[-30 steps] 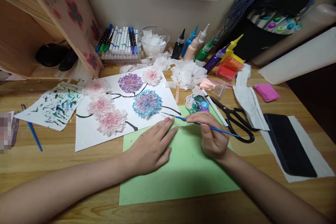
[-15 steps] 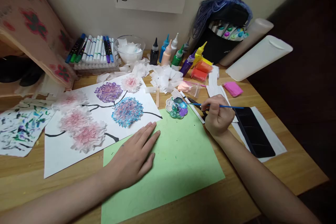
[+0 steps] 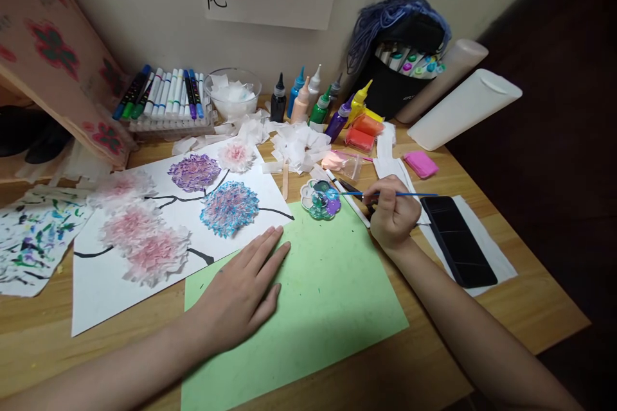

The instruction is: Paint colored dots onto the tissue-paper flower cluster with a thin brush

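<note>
My right hand [image 3: 396, 210] is closed around a thin blue paintbrush [image 3: 419, 194]. The brush lies nearly level, its tip at a flower-shaped paint palette [image 3: 320, 200] smeared with green, purple and blue. Flat on the green sheet [image 3: 332, 282], my left hand [image 3: 245, 289] has its fingers stretched out, the fingertips near the edge of a white sheet [image 3: 116, 298]. That white sheet carries black painted branches and fluffy paper flowers: pink ones, a purple one [image 3: 194, 173] and a blue-tipped one [image 3: 230, 209].
Paint bottles [image 3: 301, 97] stand at the back beside torn white paper [image 3: 299, 144] and a glass bowl [image 3: 234, 93]. Markers [image 3: 166, 93] lie at the back left. A black phone [image 3: 457, 241] rests right of my right hand. A paint-stained paper [image 3: 36, 237] lies far left.
The view has shifted slightly, so everything sits a little farther left. My right hand keeps the brush at the palette, and my left hand stays flat on the sheet.
</note>
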A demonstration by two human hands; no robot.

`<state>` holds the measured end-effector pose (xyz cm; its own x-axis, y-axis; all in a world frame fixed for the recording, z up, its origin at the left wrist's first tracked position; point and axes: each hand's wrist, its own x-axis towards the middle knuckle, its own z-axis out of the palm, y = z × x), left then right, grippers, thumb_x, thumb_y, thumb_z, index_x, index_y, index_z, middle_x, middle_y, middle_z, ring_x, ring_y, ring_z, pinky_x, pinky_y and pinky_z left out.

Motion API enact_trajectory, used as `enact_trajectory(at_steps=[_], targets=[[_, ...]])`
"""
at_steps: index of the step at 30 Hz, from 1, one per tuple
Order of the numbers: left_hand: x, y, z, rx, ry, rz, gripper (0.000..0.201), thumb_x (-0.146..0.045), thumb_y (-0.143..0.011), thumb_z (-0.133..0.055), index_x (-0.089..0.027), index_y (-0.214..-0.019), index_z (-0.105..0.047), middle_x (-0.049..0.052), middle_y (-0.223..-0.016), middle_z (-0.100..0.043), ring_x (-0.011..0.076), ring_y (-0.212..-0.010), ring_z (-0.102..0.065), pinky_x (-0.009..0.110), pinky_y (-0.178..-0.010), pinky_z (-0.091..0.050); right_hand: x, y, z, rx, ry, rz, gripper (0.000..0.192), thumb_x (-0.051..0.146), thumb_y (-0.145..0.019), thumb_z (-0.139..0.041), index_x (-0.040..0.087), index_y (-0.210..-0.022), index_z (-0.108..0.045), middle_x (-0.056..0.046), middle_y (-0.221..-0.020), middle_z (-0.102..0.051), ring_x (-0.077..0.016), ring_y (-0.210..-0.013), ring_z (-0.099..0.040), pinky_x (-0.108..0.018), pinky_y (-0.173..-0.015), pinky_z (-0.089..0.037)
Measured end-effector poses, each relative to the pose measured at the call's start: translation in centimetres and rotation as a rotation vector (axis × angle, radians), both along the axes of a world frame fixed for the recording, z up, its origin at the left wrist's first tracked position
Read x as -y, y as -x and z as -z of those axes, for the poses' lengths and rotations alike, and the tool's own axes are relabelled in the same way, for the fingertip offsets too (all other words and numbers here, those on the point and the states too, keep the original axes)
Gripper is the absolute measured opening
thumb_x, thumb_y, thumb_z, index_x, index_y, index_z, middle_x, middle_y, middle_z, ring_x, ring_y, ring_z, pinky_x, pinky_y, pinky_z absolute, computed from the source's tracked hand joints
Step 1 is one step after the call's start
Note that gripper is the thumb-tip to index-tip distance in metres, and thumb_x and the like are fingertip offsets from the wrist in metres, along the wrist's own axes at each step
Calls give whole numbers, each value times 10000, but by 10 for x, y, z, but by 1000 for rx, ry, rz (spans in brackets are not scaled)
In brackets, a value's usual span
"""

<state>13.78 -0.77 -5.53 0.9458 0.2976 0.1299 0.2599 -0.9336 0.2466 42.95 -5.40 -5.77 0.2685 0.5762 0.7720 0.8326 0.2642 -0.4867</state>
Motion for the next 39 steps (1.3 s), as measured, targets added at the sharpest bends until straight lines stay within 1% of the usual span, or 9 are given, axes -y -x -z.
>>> enact_trajectory(at_steps=[9, 13, 17, 20, 23, 27, 29, 32, 39], targets=[[0, -1, -1, 12, 11, -3, 489, -199, -961, -396, -54, -1429, -412, 212, -1550, -309, 314, -1436, -304, 483, -1108, -402, 0, 1, 4, -41, 84, 9, 333, 283, -983, -405, 213, -746, -628, 0, -628, -587, -132, -615, -574, -271, -595, -451], [0, 0, -1, 19, 21, -5, 494, -195, -957, -406, -61, -1433, -408, 209, -1552, -308, 313, -1433, -310, 480, -1113, -396, 0, 2, 5, -129, 94, 25, 347, 324, -983, -408, 210, -740, -628, 7, -630, -587, -122, -576, -575, -266, -565, -458], [0, 0, 0, 32, 40, -11, 497, -183, -947, -416, -69, -1430, -411, 206, -1552, -311, 319, -1432, -312, 485, -1117, -389, -3, 4, 0, -283, 12, 64, 367, 369, -981, -408, 201, -723, -607, 7, -657, -582, -102, -505, -559, -255, -483, -443], [1, 0, -1, 40, 55, -13, 499, -173, -941, -416, -64, -1428, -410, 214, -1545, -319, 326, -1428, -320, 491, -1112, -395, -3, 14, -7, -348, -78, 89, 373, 377, -987, -392, 201, -738, -608, 7, -686, -575, -101, -512, -575, -257, -485, -449], [1, -2, -1, 38, 72, -11, 494, -175, -939, -420, -50, -1416, -419, 231, -1530, -338, 335, -1422, -327, 498, -1106, -399, 2, 34, -12, -371, -82, -20, 343, 330, -992, -384, 215, -781, -628, -1, -712, -607, -125, -601, -613, -274, -544, -469], [2, -2, -1, 26, 102, -8, 498, -183, -929, -445, -37, -1405, -427, 248, -1520, -344, 347, -1419, -326, 498, -1115, -387, 12, 64, -11, -253, 79, -354, 249, 230, -973, -398, 220, -927, -643, -28, -814, -690, -173, -792, -645, -335, -717, -503], [2, -3, -1, 31, 119, -4, 499, -186, -929, -446, -28, -1402, -423, 255, -1515, -348, 349, -1413, -337, 496, -1117, -384, 15, 74, -7, -187, 150, -468, 227, 213, -963, -408, 213, -996, -633, -47, -875, -705, -186, -846, -649, -355, -763, -503], [2, -2, -1, 35, 153, -6, 505, -188, -928, -442, -32, -1408, -407, 254, -1509, -358, 347, -1412, -340, 501, -1122, -376, 14, 80, -3, -167, 193, -519, 227, 201, -958, -413, 213, -1039, -624, -61, -913, -711, -194, -880, -651, -361, -777, -501], [3, -3, -1, 27, 157, -10, 513, -194, -926, -439, -28, -1409, -396, 260, -1508, -355, 351, -1425, -314, 504, -1129, -360, 10, 83, -2, -103, 238, -507, 236, 199, -951, -424, 229, -1071, -626, -68, -925, -718, -204, -879, -661, -362, -773, -512]])
